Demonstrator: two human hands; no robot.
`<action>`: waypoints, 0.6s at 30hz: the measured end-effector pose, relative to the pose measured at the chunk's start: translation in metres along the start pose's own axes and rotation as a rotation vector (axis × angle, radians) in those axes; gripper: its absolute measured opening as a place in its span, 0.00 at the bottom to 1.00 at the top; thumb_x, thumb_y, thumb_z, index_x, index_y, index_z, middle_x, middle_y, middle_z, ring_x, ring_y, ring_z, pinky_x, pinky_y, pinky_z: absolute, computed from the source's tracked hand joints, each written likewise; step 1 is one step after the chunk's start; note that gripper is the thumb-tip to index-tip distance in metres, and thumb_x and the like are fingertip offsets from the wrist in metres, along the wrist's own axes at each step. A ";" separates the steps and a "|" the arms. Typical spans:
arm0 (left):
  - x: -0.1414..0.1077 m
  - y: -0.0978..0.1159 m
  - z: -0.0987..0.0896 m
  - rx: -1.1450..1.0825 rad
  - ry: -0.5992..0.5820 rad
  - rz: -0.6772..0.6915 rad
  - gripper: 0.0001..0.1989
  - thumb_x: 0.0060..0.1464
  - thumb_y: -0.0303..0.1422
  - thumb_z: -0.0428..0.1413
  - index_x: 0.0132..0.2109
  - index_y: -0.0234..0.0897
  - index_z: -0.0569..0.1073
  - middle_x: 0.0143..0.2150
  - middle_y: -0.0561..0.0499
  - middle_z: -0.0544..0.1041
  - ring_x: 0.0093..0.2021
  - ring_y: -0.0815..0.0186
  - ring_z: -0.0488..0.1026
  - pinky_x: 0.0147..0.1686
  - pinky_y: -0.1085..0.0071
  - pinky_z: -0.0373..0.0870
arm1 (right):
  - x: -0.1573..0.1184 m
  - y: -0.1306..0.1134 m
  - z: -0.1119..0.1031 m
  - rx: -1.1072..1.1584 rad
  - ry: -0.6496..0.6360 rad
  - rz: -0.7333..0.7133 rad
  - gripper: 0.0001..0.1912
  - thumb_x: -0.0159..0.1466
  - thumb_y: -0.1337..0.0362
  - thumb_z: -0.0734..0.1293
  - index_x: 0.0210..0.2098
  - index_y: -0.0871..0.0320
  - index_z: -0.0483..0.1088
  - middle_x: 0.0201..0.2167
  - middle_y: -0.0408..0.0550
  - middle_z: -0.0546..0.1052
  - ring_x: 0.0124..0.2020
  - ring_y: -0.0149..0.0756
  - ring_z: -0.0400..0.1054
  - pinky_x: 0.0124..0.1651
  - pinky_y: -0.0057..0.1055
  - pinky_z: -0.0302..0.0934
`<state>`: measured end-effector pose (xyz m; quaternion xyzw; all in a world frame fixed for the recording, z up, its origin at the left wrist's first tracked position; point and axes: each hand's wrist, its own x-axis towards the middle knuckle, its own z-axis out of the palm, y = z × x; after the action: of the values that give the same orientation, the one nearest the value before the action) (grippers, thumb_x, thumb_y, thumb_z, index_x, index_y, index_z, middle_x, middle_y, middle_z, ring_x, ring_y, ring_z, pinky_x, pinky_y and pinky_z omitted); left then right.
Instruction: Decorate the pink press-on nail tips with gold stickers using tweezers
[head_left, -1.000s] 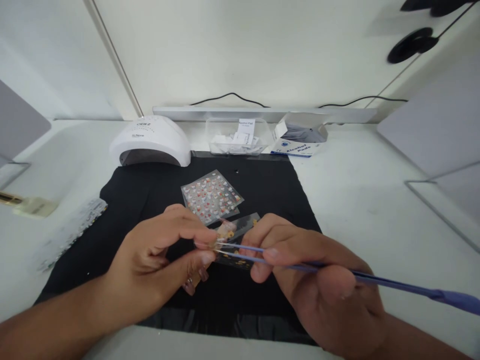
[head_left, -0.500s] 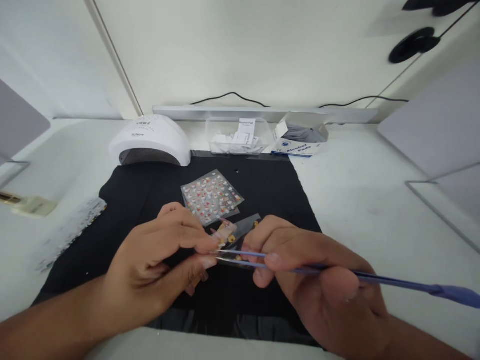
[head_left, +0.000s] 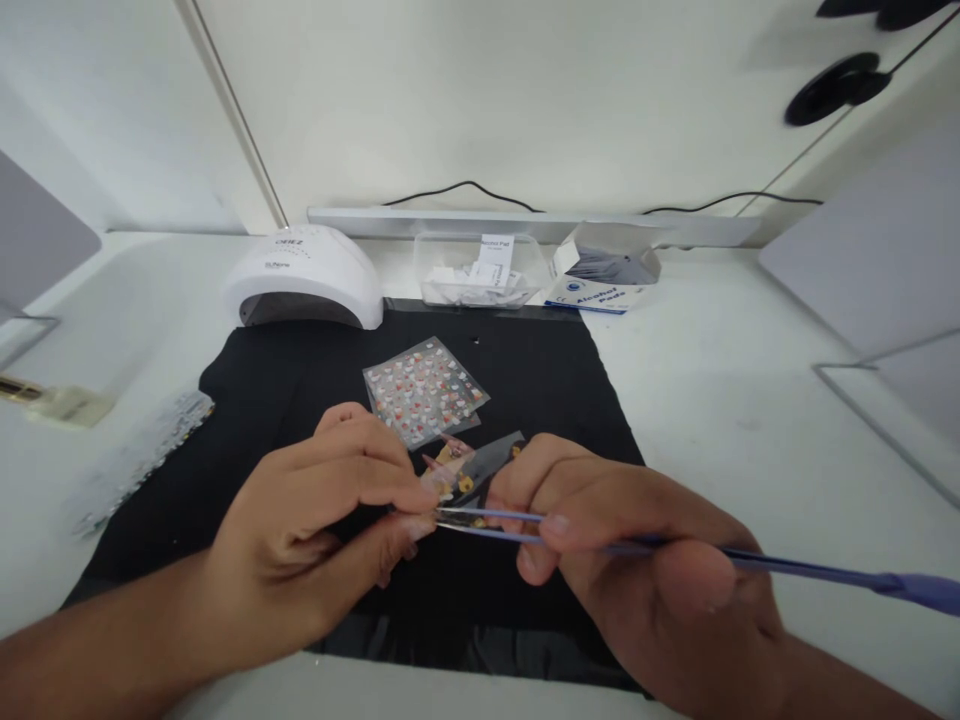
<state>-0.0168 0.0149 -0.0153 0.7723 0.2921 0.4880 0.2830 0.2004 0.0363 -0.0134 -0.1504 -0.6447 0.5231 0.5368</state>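
My left hand (head_left: 322, 530) is closed, thumb and index fingertip pinching the edge of a clear sticker sheet (head_left: 491, 458) with yellow designs. A beige piece with pink pointed tips (head_left: 448, 455) shows behind those fingertips; part of it is hidden by the hand. My right hand (head_left: 637, 560) grips purple tweezers (head_left: 810, 568). Their slim prongs are a little apart and point left, with the tips at my left thumb and finger. Whether they hold anything small I cannot tell. The right fingers lie close to the sheet's right end.
Sheets of small red and white stickers (head_left: 427, 390) lie on a black mat (head_left: 315, 385). Behind stand a white nail lamp (head_left: 307, 270), a clear tray (head_left: 435, 290) of packets and an alcohol pad box (head_left: 596, 295). At left are a bottle (head_left: 71, 405) and a silvery packet (head_left: 150, 460).
The tweezers and my right hand have shifted slightly right and down. More of the clear sheet shows beside my left fingertips. Both hands keep their grip.
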 end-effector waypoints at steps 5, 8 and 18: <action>0.000 0.002 -0.001 -0.003 -0.011 0.003 0.09 0.59 0.16 0.58 0.43 0.32 0.75 0.31 0.50 0.78 0.33 0.67 0.74 0.39 0.64 0.67 | -0.002 -0.001 -0.002 0.019 0.002 0.023 0.18 0.71 0.53 0.62 0.44 0.53 0.83 0.22 0.50 0.77 0.30 0.42 0.72 0.36 0.41 0.70; 0.000 0.003 0.000 0.000 -0.010 0.003 0.08 0.59 0.17 0.58 0.43 0.32 0.75 0.31 0.50 0.78 0.33 0.67 0.73 0.38 0.63 0.67 | -0.002 -0.002 -0.002 0.022 0.009 0.031 0.18 0.71 0.53 0.63 0.44 0.53 0.83 0.21 0.50 0.77 0.30 0.42 0.72 0.36 0.41 0.70; 0.000 0.001 0.000 -0.003 -0.014 -0.018 0.09 0.59 0.17 0.58 0.43 0.33 0.75 0.33 0.50 0.77 0.34 0.66 0.73 0.38 0.61 0.66 | -0.002 -0.001 -0.003 0.021 -0.004 0.027 0.19 0.72 0.52 0.61 0.44 0.52 0.83 0.20 0.48 0.76 0.30 0.41 0.71 0.35 0.40 0.69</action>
<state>-0.0165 0.0141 -0.0147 0.7725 0.2966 0.4805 0.2905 0.2042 0.0356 -0.0138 -0.1520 -0.6382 0.5374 0.5299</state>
